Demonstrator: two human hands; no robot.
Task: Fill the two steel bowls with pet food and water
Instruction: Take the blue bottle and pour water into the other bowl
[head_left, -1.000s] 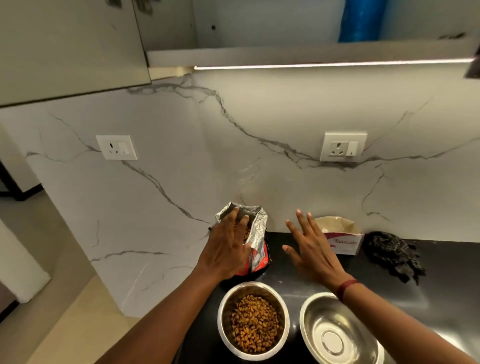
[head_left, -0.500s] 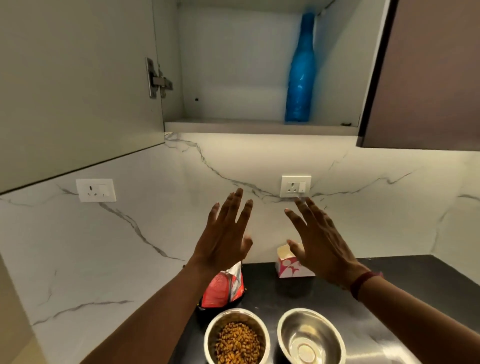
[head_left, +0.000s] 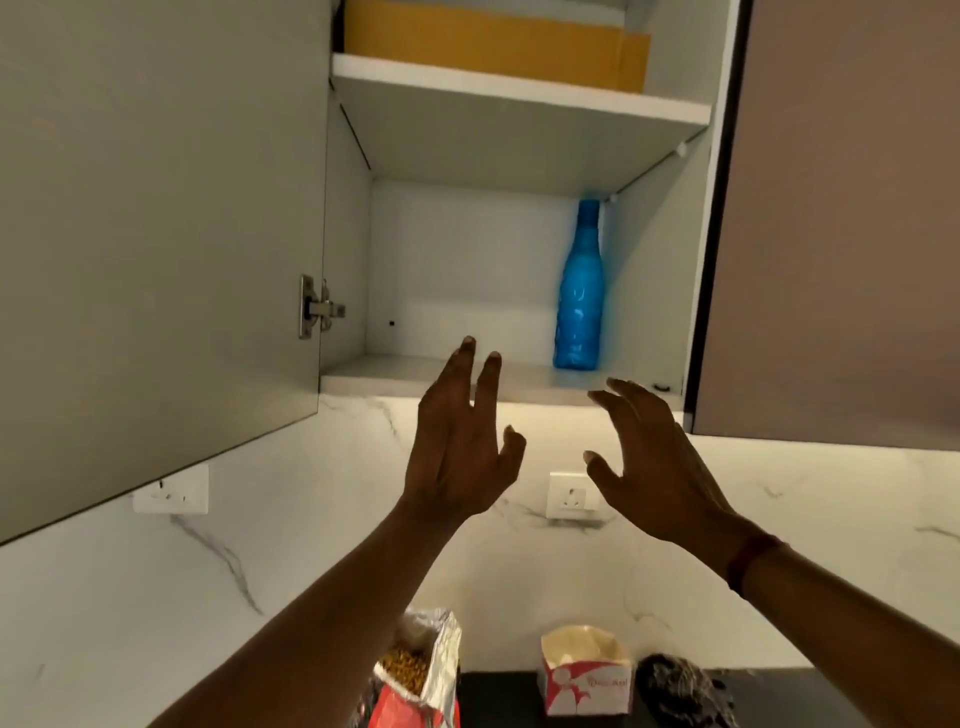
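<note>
Both hands are up in front of the open cupboard, and I read them as empty: the left hand (head_left: 457, 457) has its fingers straight and loosely spread, the right hand (head_left: 654, 467) has its fingers fanned and slightly curled, and neither touches anything. A dark red band (head_left: 748, 564) sits on the right wrist.

I take the blue bottle (head_left: 577, 291) as my landmark. It stands upright on the cupboard's lower shelf (head_left: 415, 376), toward the right side. Left of the bottle the cupboard door (head_left: 156, 234) hangs open, its metal hinge (head_left: 314, 313) showing. Above the bottle is a second shelf (head_left: 519, 98) carrying something flat and yellow (head_left: 493, 44). My left fingertips reach the height of the bottle's base, to its left; the right hand is just below the bottle, apart from it.

Far below the bottle, at the bottom edge on the dark counter (head_left: 498, 699), stands the opened pet food bag (head_left: 415, 675), brown kibble visible in its mouth. Right of the bag is a small white carton (head_left: 587, 675), then a dark crumpled cloth (head_left: 685, 691). Two wall sockets (head_left: 571, 496) sit on the marble backsplash below the bottle.

The steel bowls are out of my view.
</note>
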